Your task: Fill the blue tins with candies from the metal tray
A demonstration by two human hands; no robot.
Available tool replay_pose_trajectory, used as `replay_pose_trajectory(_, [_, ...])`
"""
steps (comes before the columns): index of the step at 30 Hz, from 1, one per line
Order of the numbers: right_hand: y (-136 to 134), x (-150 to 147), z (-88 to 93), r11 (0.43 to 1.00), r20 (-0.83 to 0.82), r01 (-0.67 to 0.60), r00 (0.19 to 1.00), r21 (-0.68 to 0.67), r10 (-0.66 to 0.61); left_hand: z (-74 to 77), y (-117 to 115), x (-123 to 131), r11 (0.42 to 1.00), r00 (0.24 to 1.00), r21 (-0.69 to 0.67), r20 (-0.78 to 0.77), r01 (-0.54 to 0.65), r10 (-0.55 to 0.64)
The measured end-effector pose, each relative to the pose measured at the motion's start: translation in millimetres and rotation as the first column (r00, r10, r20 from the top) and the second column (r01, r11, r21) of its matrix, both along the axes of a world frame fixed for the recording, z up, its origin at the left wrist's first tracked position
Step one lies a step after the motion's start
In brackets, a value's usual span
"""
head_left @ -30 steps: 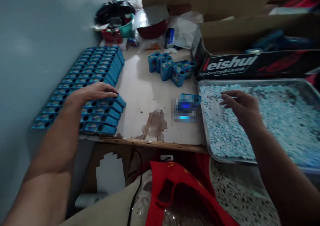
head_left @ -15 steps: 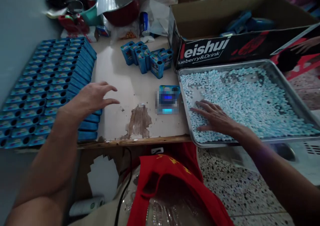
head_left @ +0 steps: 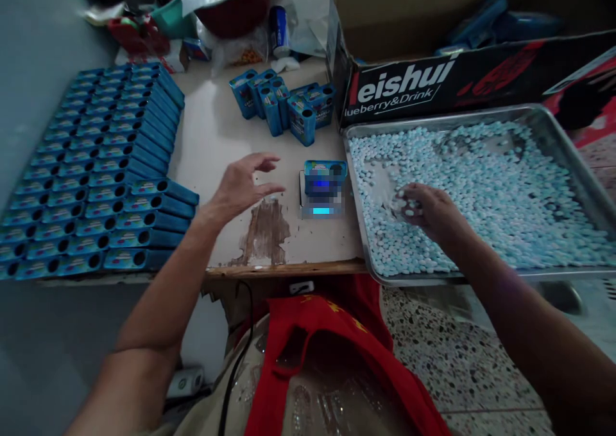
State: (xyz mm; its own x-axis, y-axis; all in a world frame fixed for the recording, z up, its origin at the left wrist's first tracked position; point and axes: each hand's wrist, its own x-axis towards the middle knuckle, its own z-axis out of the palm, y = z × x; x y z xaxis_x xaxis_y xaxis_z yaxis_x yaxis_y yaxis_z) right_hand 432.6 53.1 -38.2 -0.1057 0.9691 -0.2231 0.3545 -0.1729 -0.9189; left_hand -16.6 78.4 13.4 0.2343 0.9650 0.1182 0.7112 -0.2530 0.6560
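My left hand (head_left: 248,178) is over the table with thumb and fingers apart and nothing between them. To its right a blue box (head_left: 325,168) with a dark round hole stands on a small device (head_left: 308,195), partly blurred out, that looks like a scale. My right hand (head_left: 426,210) is closed above the metal tray (head_left: 368,256), its fingertips pinched on a few white tablets. Pale blue and white tablets (head_left: 486,211) cover most of the tray, with a bare patch just left of my right fingers.
Rows of blue boxes (head_left: 81,185) fill the table's left side. Several more boxes (head_left: 283,105) stand at the back middle. A black printed carton (head_left: 399,89) with blue items inside is behind the tray. A blue can (head_left: 278,31) and a red bowl (head_left: 235,12) stand farther back.
My left hand has moved right, away from the rows, towards the box on the device. My right hand has gone from spread on the tablets to closed and slightly raised with some tablets.
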Motion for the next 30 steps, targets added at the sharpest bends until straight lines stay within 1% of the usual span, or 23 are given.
replay_pose_trajectory(1, [4,-1,5.4,0.997,-0.132,0.042,0.99,-0.072,-0.051,-9.0,4,16,1.0,0.995,0.006,0.095,-0.015,0.015])
replay_pose_trajectory(2, [7,-2,10.6,0.992,-0.241,0.056,0.967,-0.115,-0.082,-18.4,9,32,1.0,0.984,0.004,0.176,-0.018,0.017])
replay_pose_trajectory(3, [11,-4,15.3,0.991,-0.324,0.058,0.941,-0.124,-0.095,-27.1,14,49,1.0,0.97,-0.005,0.242,-0.011,0.012])
replay_pose_trajectory(5, [16,-10,21.9,0.994,-0.416,0.076,0.904,-0.077,-0.102,-38.8,24,78,1.0,0.943,-0.022,0.332,0.006,0.002])
replay_pose_trajectory(6, [20,-14,23.7,0.995,-0.434,0.094,0.895,-0.042,-0.103,-40.3,28,91,1.0,0.935,-0.018,0.356,0.009,-0.002])
replay_pose_trajectory(7, [24,-18,25.2,0.993,-0.443,0.115,0.89,-0.004,-0.105,-38.6,31,102,1.0,0.93,-0.001,0.366,0.013,-0.011])
replay_pose_trajectory(8, [28,-22,26.8,0.99,-0.445,0.135,0.889,0.035,-0.105,-33.5,33,112,0.999,0.931,0.026,0.365,0.021,-0.029])
replay_pose_trajectory(9, [33,-25,29.2,0.985,-0.441,0.154,0.892,0.082,-0.102,-25.8,35,120,0.997,0.933,0.062,0.355,0.037,-0.056])
replay_pose_trajectory(11, [45,-29,39.1,0.962,-0.414,0.188,0.905,0.2,-0.091,-5.7,36,136,0.988,0.938,0.125,0.323,0.092,-0.128])
replay_pose_trajectory(13, [54,-31,56.0,0.924,-0.377,0.22,0.922,0.313,-0.092,13.4,36,151,0.976,0.935,0.166,0.301,0.141,-0.187])
replay_pose_trajectory(14, [58,-32,65.9,0.904,-0.374,0.246,0.922,0.35,-0.106,20.3,35,158,0.971,0.934,0.182,0.295,0.154,-0.204])
replay_pose_trajectory(16, [62,-36,84.7,0.864,-0.412,0.33,0.897,0.381,-0.161,26.4,35,171,0.966,0.932,0.203,0.29,0.161,-0.216])
replay_pose_trajectory(18, [62,-44,96.9,0.829,-0.455,0.41,0.864,0.381,-0.218,23.1,35,183,0.967,0.934,0.202,0.288,0.157,-0.212])
replay_pose_trajectory(19, [61,-48,99.5,0.818,-0.454,0.427,0.86,0.386,-0.234,19.1,35,188,0.968,0.935,0.195,0.289,0.155,-0.208])
replay_pose_trajectory(21, [58,-56,98.6,0.812,-0.408,0.415,0.88,0.41,-0.243,9.9,34,197,0.972,0.934,0.177,0.297,0.152,-0.2])
replay_pose_trajectory(24, [54,-63,90.6,0.822,-0.327,0.375,0.913,0.429,-0.246,-0.5,32,207,0.978,0.933,0.151,0.309,0.145,-0.186])
replay_pose_trajectory(27, [50,-62,87.2,0.821,-0.296,0.37,0.92,0.434,-0.258,-4.4,31,213,0.979,0.933,0.14,0.308,0.146,-0.184])
replay_pose_trajectory(30, [44,-62,92.5,0.827,-0.278,0.352,0.928,0.438,-0.247,-6.0,31,217,0.979,0.931,0.143,0.315,0.148,-0.187])
